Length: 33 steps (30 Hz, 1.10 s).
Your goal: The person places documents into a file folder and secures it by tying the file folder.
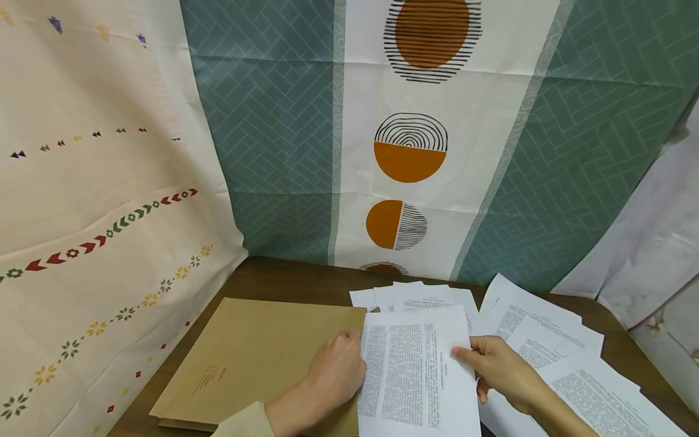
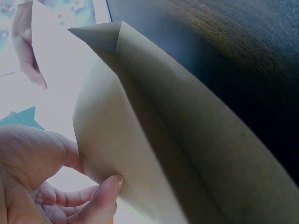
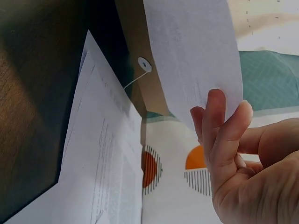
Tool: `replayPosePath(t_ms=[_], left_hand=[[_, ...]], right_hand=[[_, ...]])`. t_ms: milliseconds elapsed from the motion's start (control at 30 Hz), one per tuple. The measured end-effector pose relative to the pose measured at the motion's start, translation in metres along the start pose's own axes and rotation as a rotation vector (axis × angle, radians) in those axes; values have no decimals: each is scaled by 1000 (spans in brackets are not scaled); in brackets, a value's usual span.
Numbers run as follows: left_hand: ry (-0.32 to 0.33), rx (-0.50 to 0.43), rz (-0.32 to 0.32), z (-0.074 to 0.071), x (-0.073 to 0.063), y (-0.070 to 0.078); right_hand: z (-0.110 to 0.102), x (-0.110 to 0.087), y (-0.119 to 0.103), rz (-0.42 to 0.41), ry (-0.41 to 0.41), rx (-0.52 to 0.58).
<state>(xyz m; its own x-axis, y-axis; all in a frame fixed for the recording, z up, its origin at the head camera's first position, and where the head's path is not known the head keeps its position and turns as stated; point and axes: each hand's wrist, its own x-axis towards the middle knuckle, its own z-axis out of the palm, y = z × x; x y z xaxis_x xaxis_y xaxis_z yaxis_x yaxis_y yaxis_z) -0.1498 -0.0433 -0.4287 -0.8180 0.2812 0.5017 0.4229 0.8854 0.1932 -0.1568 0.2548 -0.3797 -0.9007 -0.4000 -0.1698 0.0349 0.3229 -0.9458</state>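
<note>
A tan cardboard document folder point(image 1: 262, 346) lies on the table at left, with small red print on its cover. My left hand point(image 1: 340, 369) pinches its right edge; in the left wrist view, that raised edge point(image 2: 107, 121) leaves the folder's mouth gaping. At that edge is a printed sheet point(image 1: 404, 370), its text turned sideways. My right hand point(image 1: 505, 370) holds the sheet's right side between thumb and fingers. The right wrist view shows the sheet's pale underside point(image 3: 196, 46) beside the folder's white string button point(image 3: 145, 64). Whether the sheet's left end is inside is hidden.
More printed sheets point(image 1: 426, 294) lie behind the held one. Several overlapping printed pages point(image 1: 590, 388) spread over the right side of the dark wooden table point(image 1: 284, 276). Patterned cloth point(image 1: 273, 121) hangs along the back and left.
</note>
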Motion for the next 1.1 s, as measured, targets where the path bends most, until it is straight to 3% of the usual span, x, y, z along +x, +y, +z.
replayPosePath(t_ms=[500, 767, 1100], left_hand=[[-1, -20, -10, 0, -2, 0], [-24, -23, -45, -1, -1, 1], [-41, -32, -66, -2, 1, 1]], right_hand=[[23, 17, 7, -19, -16, 30], [30, 24, 13, -18, -1, 15], [17, 12, 13, 46, 27, -8]])
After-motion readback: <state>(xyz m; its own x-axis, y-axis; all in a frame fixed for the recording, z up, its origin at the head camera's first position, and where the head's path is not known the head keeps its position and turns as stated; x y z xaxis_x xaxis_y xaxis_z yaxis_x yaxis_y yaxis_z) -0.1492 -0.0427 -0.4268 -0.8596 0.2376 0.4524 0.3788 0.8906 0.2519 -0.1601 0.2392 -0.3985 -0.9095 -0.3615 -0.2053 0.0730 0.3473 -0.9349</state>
